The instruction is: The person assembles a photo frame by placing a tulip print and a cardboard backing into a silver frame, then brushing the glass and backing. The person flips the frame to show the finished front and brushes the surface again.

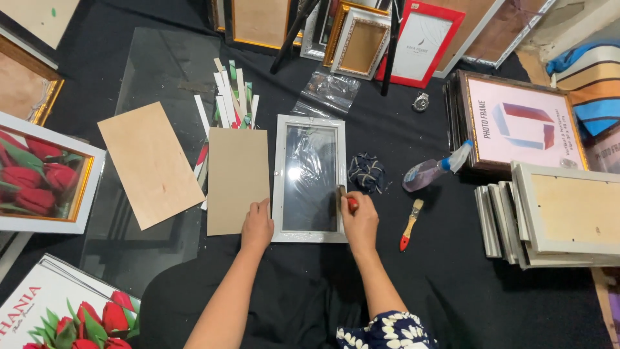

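A white picture frame (309, 236) lies face down on black cloth, its glass wrapped in shiny plastic film. My left hand (257, 226) rests flat at the frame's lower left corner, also touching the grey-brown backing board (237, 178) beside it. My right hand (360, 218) is closed on a small red-handled tool (346, 199), whose tip touches the frame's right edge.
A plywood board (150, 163) lies on a glass sheet (165, 71) at left. A paintbrush (411, 223), spray bottle (431, 169) and dark cloth wad (366, 172) sit right of the frame. Stacked frames (555, 216) fill the right side; rose prints (39, 174) the left.
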